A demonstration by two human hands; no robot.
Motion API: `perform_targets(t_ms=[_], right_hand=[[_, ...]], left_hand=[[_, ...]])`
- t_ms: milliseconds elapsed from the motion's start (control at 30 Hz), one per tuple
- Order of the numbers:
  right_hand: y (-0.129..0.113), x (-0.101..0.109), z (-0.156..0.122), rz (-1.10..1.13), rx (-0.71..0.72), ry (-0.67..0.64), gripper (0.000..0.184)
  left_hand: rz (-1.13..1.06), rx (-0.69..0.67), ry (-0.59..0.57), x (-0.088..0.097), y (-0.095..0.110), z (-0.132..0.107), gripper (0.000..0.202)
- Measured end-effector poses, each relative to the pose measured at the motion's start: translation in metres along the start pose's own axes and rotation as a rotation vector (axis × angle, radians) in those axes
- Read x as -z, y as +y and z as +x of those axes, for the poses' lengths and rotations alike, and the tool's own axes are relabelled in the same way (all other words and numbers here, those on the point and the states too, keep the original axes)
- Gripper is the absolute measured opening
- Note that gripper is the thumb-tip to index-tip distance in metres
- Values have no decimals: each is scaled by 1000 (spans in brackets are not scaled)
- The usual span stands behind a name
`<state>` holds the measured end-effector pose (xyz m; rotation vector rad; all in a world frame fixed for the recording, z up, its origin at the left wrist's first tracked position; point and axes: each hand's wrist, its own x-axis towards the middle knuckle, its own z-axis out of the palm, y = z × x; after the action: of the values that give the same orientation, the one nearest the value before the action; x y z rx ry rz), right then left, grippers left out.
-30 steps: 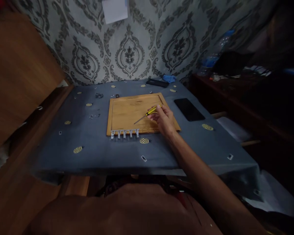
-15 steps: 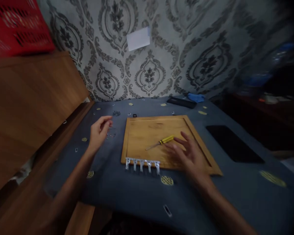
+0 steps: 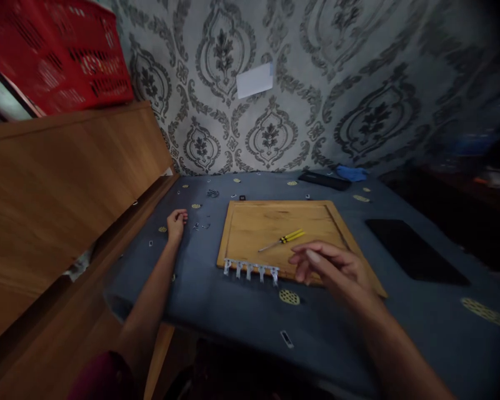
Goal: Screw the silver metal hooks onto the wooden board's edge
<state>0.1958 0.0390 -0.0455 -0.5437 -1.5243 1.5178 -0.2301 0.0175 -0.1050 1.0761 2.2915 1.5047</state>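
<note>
A wooden board [image 3: 250, 222] lies on a table under a blue-grey cloth [image 3: 216, 311]. A small screwdriver with a yellow handle [image 3: 282, 240] rests on the board. My right hand [image 3: 331, 267] hovers just in front of it over the board's near edge, fingers loosely curled, holding nothing. A metal rack with several hooks [image 3: 251, 270] sits along the board's near edge. My left hand [image 3: 176, 223] rests on the cloth left of the board, fingers bent down beside small metal parts [image 3: 201, 225].
A dark phone [image 3: 414, 251] lies flat right of the board. Another dark device [image 3: 324, 180] and a blue cloth [image 3: 352, 173] sit at the back by the patterned wall. A wooden cabinet [image 3: 62, 183] with a red crate [image 3: 54, 55] stands at left.
My right hand put the screwdriver down on the board and drew back toward me. My left hand came into view and settled on the cloth by the small parts.
</note>
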Motion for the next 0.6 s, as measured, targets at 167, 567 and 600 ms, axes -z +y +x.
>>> perform_targets(t_ms=[167,567,600], right_hand=[[13,-1,6,-23,86,112,48],[16,0,13,-167,96,121,57],[16,-1,12,-178,93,114,57]], left_hand=[[45,-98,-95,1,1,-7,38],[266,-348,-281,0,-5,-17,36],[284,-362,-289,0,-7,-15,36]])
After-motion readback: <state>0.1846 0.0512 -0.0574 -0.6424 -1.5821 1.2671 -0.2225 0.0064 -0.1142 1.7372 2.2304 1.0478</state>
